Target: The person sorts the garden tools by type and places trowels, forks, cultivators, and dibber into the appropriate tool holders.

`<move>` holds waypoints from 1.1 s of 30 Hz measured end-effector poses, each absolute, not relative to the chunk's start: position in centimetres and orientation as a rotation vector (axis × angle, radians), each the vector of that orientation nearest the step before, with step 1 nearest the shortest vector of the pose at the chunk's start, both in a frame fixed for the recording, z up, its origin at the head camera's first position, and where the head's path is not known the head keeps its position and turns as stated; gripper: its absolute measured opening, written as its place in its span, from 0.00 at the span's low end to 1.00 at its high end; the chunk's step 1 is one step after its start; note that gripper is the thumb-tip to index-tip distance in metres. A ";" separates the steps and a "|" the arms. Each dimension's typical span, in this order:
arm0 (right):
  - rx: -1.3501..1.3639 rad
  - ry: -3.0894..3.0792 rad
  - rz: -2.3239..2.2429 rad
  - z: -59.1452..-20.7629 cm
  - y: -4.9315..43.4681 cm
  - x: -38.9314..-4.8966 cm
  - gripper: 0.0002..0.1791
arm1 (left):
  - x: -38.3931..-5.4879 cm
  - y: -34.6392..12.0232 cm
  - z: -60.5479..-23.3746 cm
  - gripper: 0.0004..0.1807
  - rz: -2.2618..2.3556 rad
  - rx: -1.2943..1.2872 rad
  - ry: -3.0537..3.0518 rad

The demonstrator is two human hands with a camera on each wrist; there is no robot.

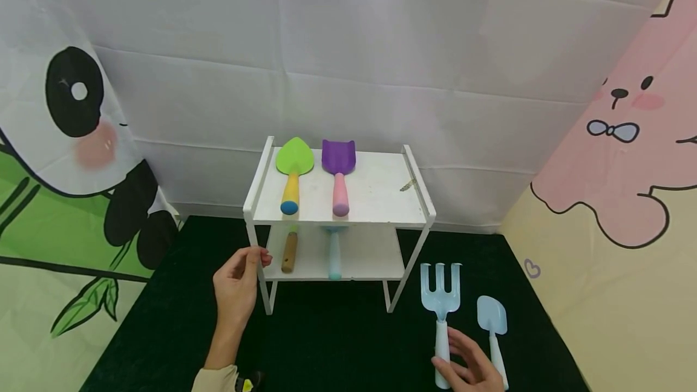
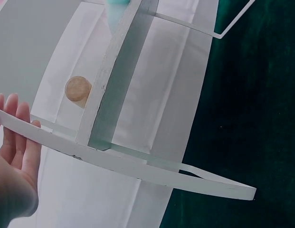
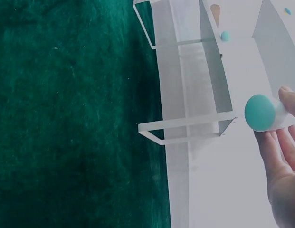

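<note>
My left hand (image 1: 238, 286) holds the left front leg of a white two-tier shelf (image 1: 376, 189); in the left wrist view, its fingers (image 2: 27, 152) reach behind the white bar. At the right, my right hand (image 1: 471, 363) grips a light blue toy garden fork (image 1: 440, 298) by its handle, thumb on one side and fingers on the other, tines pointing away from me. The handle's round turquoise end (image 3: 260, 112) shows in the right wrist view. Just right of that hand lies a light blue toy trowel (image 1: 492, 316).
The top tier carries a green trowel (image 1: 294, 157) with a yellow handle and a purple shovel (image 1: 339, 157) with a pink handle. On the lower tier are a wooden-handled tool (image 1: 290, 253) and a light blue-handled tool (image 1: 334, 256), heads mostly hidden. Dark green cloth (image 1: 337, 343) covers the table.
</note>
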State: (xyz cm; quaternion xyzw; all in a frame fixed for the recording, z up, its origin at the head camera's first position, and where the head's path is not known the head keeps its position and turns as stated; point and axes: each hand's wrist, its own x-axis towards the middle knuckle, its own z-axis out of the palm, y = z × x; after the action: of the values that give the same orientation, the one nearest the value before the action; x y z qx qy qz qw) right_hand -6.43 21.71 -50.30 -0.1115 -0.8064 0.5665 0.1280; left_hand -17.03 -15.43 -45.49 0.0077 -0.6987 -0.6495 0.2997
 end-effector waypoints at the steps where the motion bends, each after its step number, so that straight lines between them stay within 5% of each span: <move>1: -0.313 -2.344 1.648 -50.2 21.6 -6.4 0.28 | -17.0 -15.4 -45.5 0.13 -1.725 0.019 -1.854; 33: 0.068 -2.512 1.799 -50.2 19.1 -8.1 0.29 | -17.0 -15.4 -45.5 0.14 -1.730 0.013 -1.854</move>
State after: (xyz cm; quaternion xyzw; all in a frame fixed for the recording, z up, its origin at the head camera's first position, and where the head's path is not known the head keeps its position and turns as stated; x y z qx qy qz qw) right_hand -8.05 19.13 -50.25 0.0221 -0.8125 0.5819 0.0257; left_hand -17.03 -15.41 -45.48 0.0048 -0.6979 -0.6512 0.2981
